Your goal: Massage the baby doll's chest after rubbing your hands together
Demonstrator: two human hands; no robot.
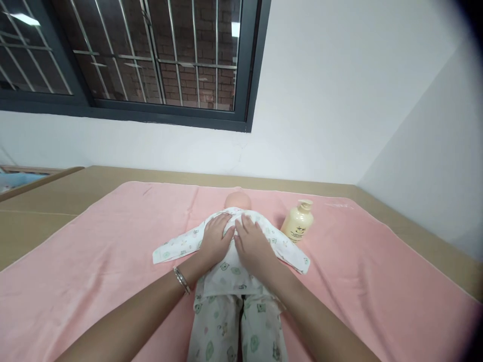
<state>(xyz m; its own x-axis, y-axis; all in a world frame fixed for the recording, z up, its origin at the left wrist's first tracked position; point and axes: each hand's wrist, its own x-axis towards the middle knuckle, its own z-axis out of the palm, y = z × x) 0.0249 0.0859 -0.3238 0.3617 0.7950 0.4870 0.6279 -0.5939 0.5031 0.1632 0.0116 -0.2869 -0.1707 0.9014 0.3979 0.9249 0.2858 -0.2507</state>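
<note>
Though its dark label print stays unreadable, cream bottle [298,221] beside doll [234,251].

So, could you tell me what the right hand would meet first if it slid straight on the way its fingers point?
Probably the doll's head: the right hand lies flat on the doll's chest, fingers pointing up towards the collar, head just beyond.

Both arms reach forward, left hand [216,240] and right hand [253,245] flat, palms down, side by side.

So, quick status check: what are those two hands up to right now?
Left hand and right hand flat on the doll, palms on its printed top. Lotion bottle beside it on the pink towel. Nothing blocking.
</note>
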